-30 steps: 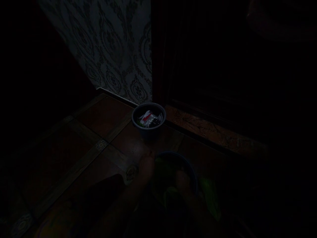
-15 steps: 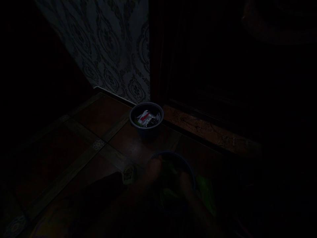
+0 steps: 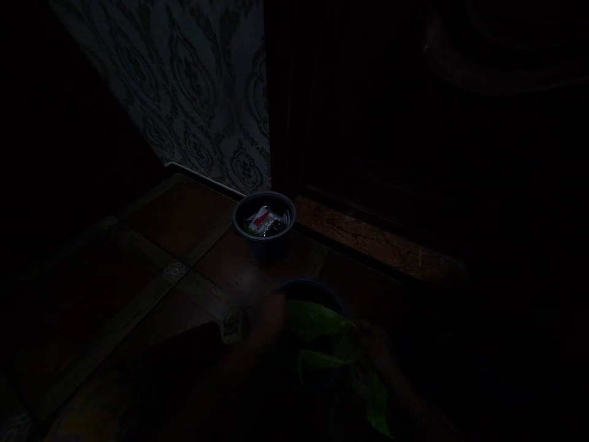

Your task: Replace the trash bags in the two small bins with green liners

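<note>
The scene is very dark. A blue bowl (image 3: 313, 287) sits on the floor close to me with green leaves (image 3: 317, 322) over it. My left hand (image 3: 272, 313) is at the bowl's left rim, touching a leaf. On the right side, my right hand (image 3: 375, 344) is on the same leaves. Both hands are dim, and their fingers cannot be made out. More green leaf (image 3: 377, 405) lies lower right.
A smaller dark bowl (image 3: 264, 220) holding a white and red packet (image 3: 263, 220) stands farther off on the tiled floor (image 3: 184, 245). Behind it are a patterned curtain (image 3: 202, 104) and a wooden door sill (image 3: 381, 242). The right side is black.
A large green leaf has come up over the near bowl, between my hands. My right hand has shifted a little to the right. The view has drifted rightward, so the far bowl appears further left.
</note>
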Demonstrator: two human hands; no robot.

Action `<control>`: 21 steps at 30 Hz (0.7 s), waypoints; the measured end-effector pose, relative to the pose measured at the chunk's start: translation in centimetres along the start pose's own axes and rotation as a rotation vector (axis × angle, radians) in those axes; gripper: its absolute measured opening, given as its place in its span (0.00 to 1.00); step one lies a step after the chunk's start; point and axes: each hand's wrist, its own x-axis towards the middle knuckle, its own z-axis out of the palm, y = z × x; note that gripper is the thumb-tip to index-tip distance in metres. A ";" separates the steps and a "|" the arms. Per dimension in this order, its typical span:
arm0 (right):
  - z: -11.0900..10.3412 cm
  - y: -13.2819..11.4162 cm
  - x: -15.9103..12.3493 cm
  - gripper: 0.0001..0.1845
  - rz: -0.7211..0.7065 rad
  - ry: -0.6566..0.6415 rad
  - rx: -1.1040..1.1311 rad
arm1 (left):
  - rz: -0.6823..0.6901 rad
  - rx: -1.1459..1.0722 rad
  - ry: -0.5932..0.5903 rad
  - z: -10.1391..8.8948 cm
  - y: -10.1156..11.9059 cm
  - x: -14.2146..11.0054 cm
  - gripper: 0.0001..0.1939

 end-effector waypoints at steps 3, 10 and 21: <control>-1.0 0.6 1.0 0.24 0.004 -0.008 0.055 | -0.057 0.007 0.153 -1.2 -1.3 -0.7 0.15; -0.5 -1.1 4.5 0.23 0.060 0.155 0.270 | -0.168 -0.010 0.227 -2.8 -2.9 1.8 0.20; 2.9 0.4 9.3 0.21 0.211 0.178 0.754 | -0.190 -0.099 0.183 -0.9 -3.5 8.0 0.19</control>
